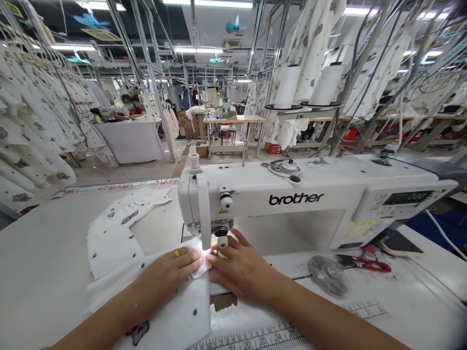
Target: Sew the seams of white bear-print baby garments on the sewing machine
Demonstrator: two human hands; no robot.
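Observation:
White printed fabric (178, 316) with small dark motifs lies on the sewing machine bed and spreads left over the table. My left hand (180, 265), with a ring on one finger, is closed on the fabric just left of the needle area, its fingers together and its thumb hidden. From the right, my right hand (241, 267) grips the fabric's edge at the presser foot, fingers bent. Both hands' fingertips are close together under the head of the white Brother sewing machine (295, 199). The needle itself is hidden behind the machine head and fingers.
Red-handled thread snips (368, 263) and a clear round plastic piece (328, 276) lie right of my right hand. A printed ruler scale (270, 335) runs along the front edge. Thread cones (287, 87) stand behind the machine. Garments (29, 112) hang at left; a person sits farther back.

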